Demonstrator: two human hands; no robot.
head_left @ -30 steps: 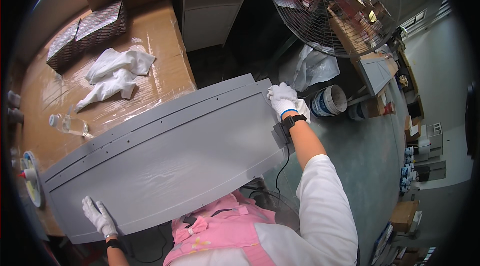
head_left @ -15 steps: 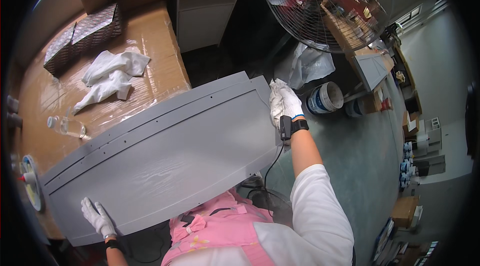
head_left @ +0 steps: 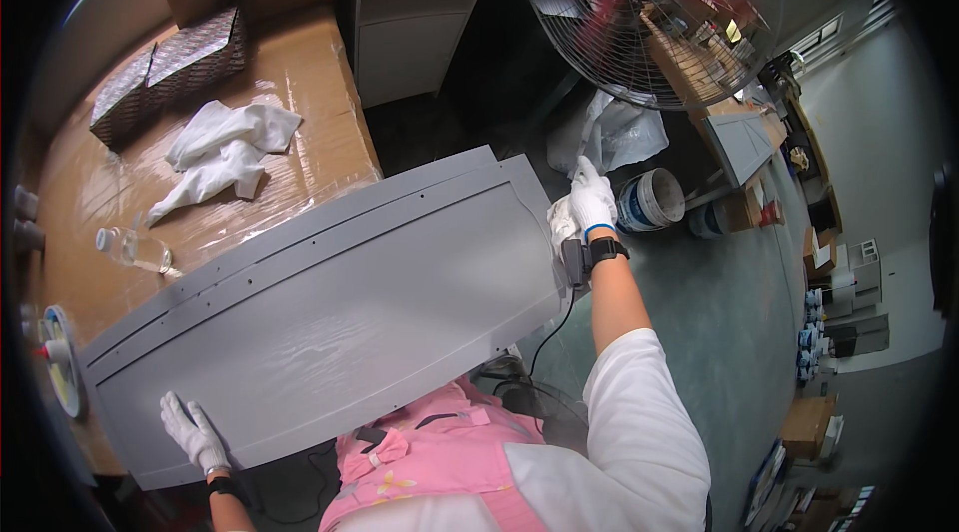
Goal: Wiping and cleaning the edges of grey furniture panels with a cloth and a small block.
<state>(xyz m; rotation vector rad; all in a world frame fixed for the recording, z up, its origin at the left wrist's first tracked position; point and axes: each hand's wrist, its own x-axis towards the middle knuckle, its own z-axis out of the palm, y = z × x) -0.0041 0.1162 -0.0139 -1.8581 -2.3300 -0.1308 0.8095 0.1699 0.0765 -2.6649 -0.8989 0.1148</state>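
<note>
A long grey panel with grooves and small holes lies across the front of the table, its right end jutting past the table. My left hand, in a white glove, rests flat on its near left corner with the fingers spread. Beyond the panel's right end is my right hand, also gloved, closed around a crumpled whitish cloth. That cloth lies against the panel's end edge. A small dark device on a cable sits at my right wrist.
Behind the panel, the wrapped tabletop bears a white rag, a clear bottle and a patterned box. To the right stand a paint bucket, a plastic bag and a large caged fan.
My right hand has shifted a little to the right, away from the panel's far right corner, with the cloth. My left hand stays in place on the panel.
</note>
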